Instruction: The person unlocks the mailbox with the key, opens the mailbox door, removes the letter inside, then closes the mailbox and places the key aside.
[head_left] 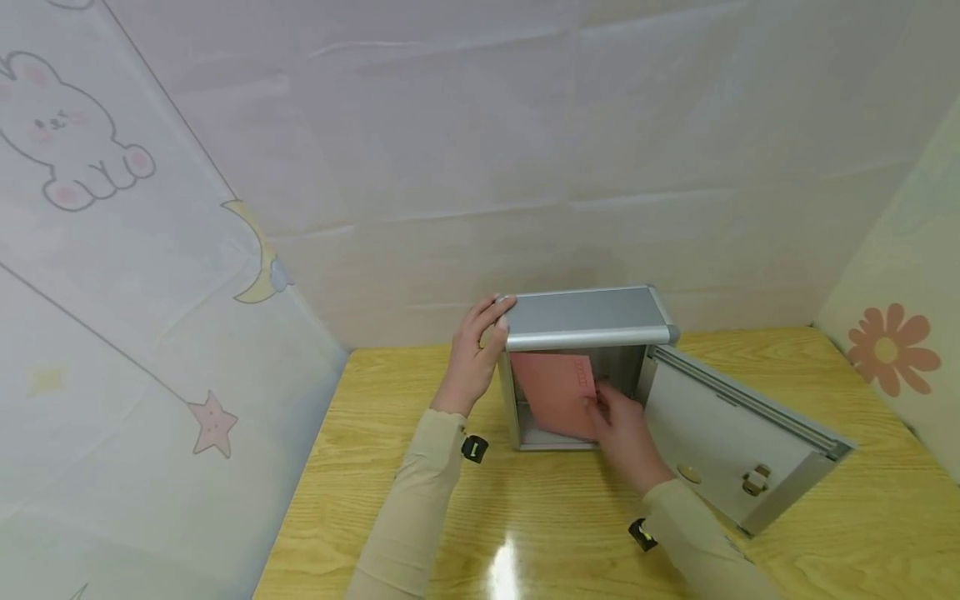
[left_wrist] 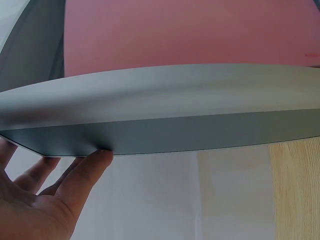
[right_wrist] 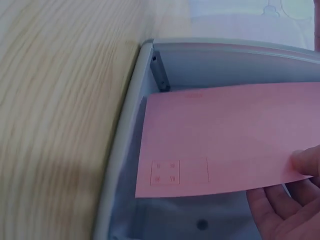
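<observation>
A grey metal mailbox (head_left: 585, 312) stands on the wooden table with its front open. My right hand (head_left: 626, 433) reaches into the opening and pinches a pink envelope (head_left: 551, 392) by its right side, thumb on the near face and fingers behind. The envelope is tilted inside the box, and its printed stamp squares show in the right wrist view. My left hand (head_left: 472, 354) rests on the mailbox's top left corner, its fingers extended against the edge. In the left wrist view, a fingertip (left_wrist: 102, 156) touches the grey top panel.
The mailbox door (head_left: 712, 425) is swung out to the right, with a lock (head_left: 756, 481) on its inner face, beside my right forearm. Wood-grain table (head_left: 360, 500) extends around the box. A pale wall covering (head_left: 450, 167) with cartoon prints rises behind and at both sides.
</observation>
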